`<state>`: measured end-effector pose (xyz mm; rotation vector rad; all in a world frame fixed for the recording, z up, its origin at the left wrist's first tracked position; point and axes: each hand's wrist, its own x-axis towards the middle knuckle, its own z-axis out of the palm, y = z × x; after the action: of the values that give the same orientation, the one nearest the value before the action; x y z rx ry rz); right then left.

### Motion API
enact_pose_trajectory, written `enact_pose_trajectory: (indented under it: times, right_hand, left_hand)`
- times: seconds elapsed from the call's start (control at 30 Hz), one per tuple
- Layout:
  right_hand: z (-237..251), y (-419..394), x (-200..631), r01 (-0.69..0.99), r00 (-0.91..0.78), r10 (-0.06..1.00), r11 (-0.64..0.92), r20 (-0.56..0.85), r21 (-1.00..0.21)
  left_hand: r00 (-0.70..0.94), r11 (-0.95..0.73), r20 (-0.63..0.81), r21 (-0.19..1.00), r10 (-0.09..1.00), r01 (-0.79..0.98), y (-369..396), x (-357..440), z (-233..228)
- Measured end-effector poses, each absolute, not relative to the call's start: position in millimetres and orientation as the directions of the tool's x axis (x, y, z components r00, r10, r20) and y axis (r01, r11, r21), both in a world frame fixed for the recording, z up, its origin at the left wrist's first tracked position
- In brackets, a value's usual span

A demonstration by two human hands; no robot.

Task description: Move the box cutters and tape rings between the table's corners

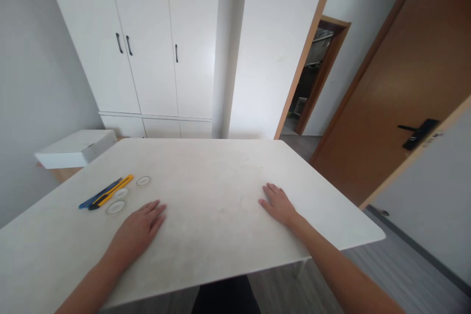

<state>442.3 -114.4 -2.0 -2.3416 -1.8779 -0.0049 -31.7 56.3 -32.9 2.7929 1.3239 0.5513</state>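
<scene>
My left hand (138, 229) lies palm down on the white table (206, 240), fingers stretched out and holding nothing. Just beyond it, to the left, are three rolls of tape: a near roll (116, 207), a middle roll (121, 193) and a far roll (143, 181). Beside them lies a yellow utility knife (112, 191) with black parts, and along its left side a slim blue tool (99, 193) whose kind I cannot make out. My right hand (278, 203) rests flat on the right part of the table, fingers extended, with nothing in it.
A white box-like unit (75, 148) stands past the table's left edge. White wardrobe doors (147, 59) rise behind the table. On the right is a brown door (401, 73) with a black handle (419, 132), beside an open doorway.
</scene>
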Motion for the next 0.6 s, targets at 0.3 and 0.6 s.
enact_pose_trajectory:
  times: [0.3, 0.6]
  right_hand:
    - [-2, -119, 439, 0.972, 0.224, 0.963, -0.21, 0.146, -0.109]
    - [-11, -118, 446, 0.982, 0.185, 0.958, -0.172, 0.22, -0.079]
  left_hand:
    - [0.51, -0.594, 0.365, 0.166, 0.779, 0.787, 45, -25, -32]
    - [0.498, -0.584, 0.358, 0.19, 0.79, 0.789, 40, -22, -29]
